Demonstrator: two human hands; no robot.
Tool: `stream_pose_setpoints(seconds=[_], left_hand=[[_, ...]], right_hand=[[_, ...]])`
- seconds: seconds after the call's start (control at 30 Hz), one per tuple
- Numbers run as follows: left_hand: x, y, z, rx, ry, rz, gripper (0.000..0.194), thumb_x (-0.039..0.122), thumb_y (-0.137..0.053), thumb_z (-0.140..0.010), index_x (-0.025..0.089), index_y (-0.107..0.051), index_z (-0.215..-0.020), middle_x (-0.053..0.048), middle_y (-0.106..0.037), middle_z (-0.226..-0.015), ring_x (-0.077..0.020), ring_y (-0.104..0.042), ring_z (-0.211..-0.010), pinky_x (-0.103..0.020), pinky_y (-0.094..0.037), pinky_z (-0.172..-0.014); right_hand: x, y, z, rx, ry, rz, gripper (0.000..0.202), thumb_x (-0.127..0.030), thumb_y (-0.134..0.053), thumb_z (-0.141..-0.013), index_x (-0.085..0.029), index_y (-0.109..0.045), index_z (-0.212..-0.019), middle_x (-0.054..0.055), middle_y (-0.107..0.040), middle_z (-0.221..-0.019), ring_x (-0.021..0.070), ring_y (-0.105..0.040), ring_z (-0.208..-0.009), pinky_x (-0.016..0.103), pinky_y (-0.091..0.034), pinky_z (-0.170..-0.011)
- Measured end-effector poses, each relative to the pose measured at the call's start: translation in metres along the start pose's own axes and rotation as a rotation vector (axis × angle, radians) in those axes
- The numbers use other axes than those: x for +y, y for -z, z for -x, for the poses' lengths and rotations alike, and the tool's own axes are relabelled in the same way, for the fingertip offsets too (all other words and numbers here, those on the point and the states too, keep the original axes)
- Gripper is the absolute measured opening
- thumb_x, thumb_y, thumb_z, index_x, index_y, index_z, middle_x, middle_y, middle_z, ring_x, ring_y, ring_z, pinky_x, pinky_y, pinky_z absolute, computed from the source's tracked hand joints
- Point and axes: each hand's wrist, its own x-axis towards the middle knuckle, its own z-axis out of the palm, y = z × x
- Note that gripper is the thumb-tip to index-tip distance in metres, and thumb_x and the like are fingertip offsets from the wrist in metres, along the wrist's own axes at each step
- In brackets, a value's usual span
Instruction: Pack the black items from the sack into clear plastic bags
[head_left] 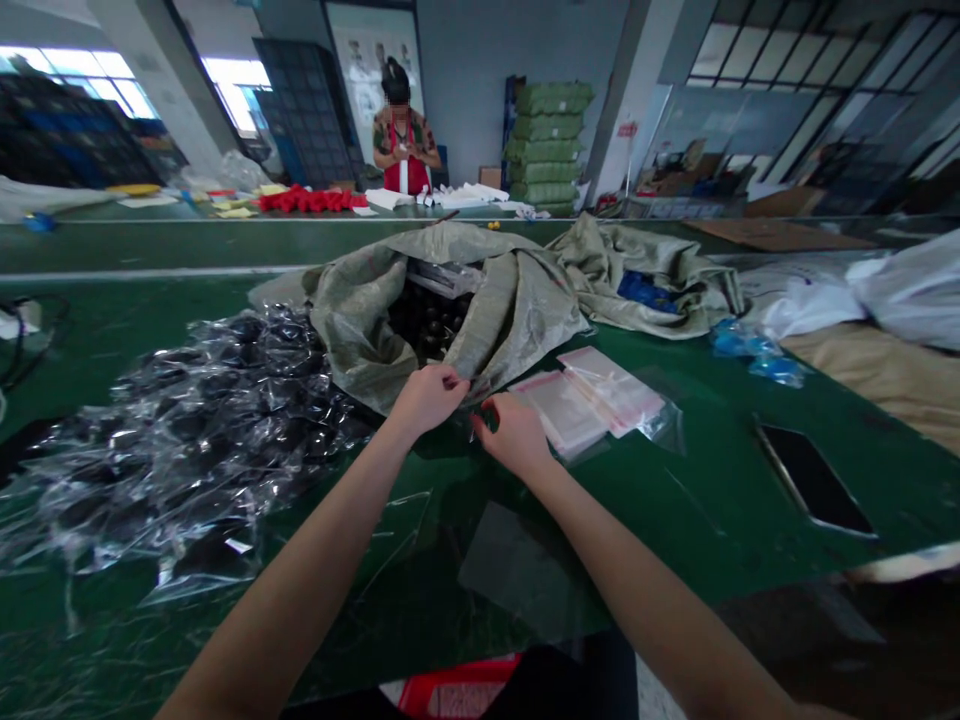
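My left hand (429, 402) is closed in a pinch at the near rim of a grey-green woven sack (517, 310); what its fingers hold is hidden. Close by on the right, my right hand (515, 436) has its thumb and fingers curled together, with a small shiny edge, perhaps clear film, at the tips. Inside the sack's mouth lie many round black pieces (433, 325). Beside my right hand are stacks of clear plastic bags (566, 410). A single clear sheet or bag (517, 560) lies flat below my hands.
Black pieces in clear bags (202, 430) are heaped on the left of the green table (675, 540). A phone (814, 478) lies at the right. Another sack (667, 285) with blue contents stands behind. Across the tables, a person (405, 150) works near red items (311, 200).
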Motion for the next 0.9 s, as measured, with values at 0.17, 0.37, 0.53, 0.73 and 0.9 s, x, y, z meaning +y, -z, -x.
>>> stream_pose_setpoints(seconds=[0.17,0.37,0.53,0.73,0.9], left_hand=[[-0.014,-0.007,-0.007,-0.14,0.026,0.188,0.029,0.039,-0.053,-0.078,0.015,-0.065,-0.069,-0.001,-0.062,-0.061,-0.0124,-0.05,-0.056,-0.023,-0.032,-0.051],[-0.016,-0.013,-0.009,-0.215,0.097,0.421,0.025,0.037,-0.055,-0.076,0.014,-0.06,-0.066,0.0,-0.06,-0.059,-0.011,-0.05,-0.054,-0.021,-0.033,-0.05],[-0.013,-0.014,-0.009,-0.216,0.173,0.518,0.021,0.036,-0.056,-0.075,0.016,-0.053,-0.066,0.002,-0.058,-0.053,-0.0058,-0.034,-0.04,-0.02,-0.022,-0.041],[-0.019,-0.007,-0.013,-0.187,0.309,0.758,0.012,0.029,-0.052,-0.073,0.018,-0.048,-0.068,-0.001,-0.066,-0.063,-0.0025,-0.022,-0.033,-0.019,-0.012,-0.035],[-0.015,-0.006,-0.011,-0.205,0.333,0.781,0.013,0.027,-0.051,-0.072,0.019,-0.044,-0.064,0.0,-0.063,-0.055,-0.0021,-0.019,-0.03,-0.02,-0.011,-0.034]], right_hand=[[0.009,-0.01,0.0,-0.038,0.027,-0.052,0.009,-0.024,-0.055,-0.088,-0.019,-0.062,-0.089,0.005,-0.062,-0.085,0.0181,-0.057,-0.078,0.029,-0.041,-0.07],[0.016,-0.022,-0.001,-0.036,-0.013,-0.114,0.009,-0.025,-0.054,-0.088,-0.018,-0.06,-0.087,0.004,-0.059,-0.082,0.018,-0.055,-0.076,0.029,-0.041,-0.07],[0.018,-0.025,-0.002,-0.056,-0.017,-0.14,0.009,-0.025,-0.051,-0.087,-0.019,-0.057,-0.085,0.005,-0.058,-0.083,0.0188,-0.054,-0.077,0.03,-0.041,-0.071],[0.024,-0.025,-0.002,0.008,-0.123,-0.404,0.01,-0.026,-0.042,-0.087,-0.021,-0.047,-0.08,0.004,-0.054,-0.079,0.0187,-0.053,-0.074,0.032,-0.042,-0.071],[0.031,-0.028,-0.005,0.0,-0.22,-0.566,0.012,-0.027,-0.04,-0.087,-0.022,-0.046,-0.078,0.002,-0.054,-0.076,0.0186,-0.054,-0.073,0.033,-0.043,-0.072]])
